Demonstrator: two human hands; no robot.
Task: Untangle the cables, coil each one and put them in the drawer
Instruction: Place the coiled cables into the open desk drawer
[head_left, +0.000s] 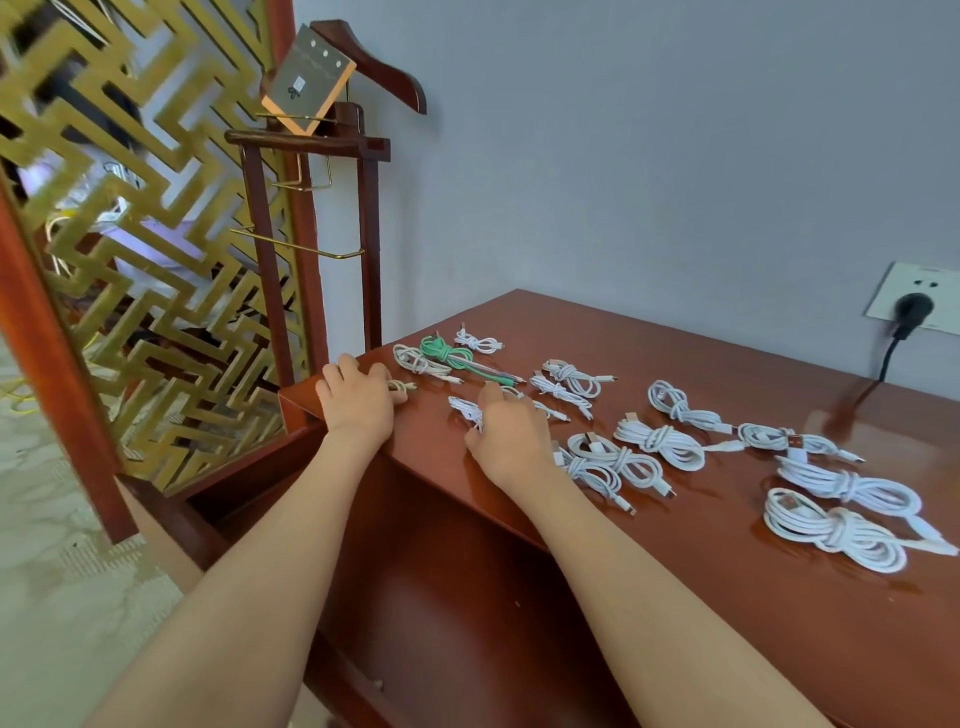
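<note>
Wood table, grey wall; L hand flat, R hand grip unclear.

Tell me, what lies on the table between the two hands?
In the head view, mostly bare table; a small beige coil lies by the left hand, a white coil by the right hand.

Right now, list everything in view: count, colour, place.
table: one, red-brown, centre
white cable coils: about a dozen, white, across the table
green cable coil: one, green, table's far left
beige cable coils: two, beige, near the green one
plug: one, black, in wall socket, right
stand: one, dark wood, behind table corner
lattice screen: one, gold, left
left hand: one, bare, on table corner
right hand: one, bare, over white coils
</note>
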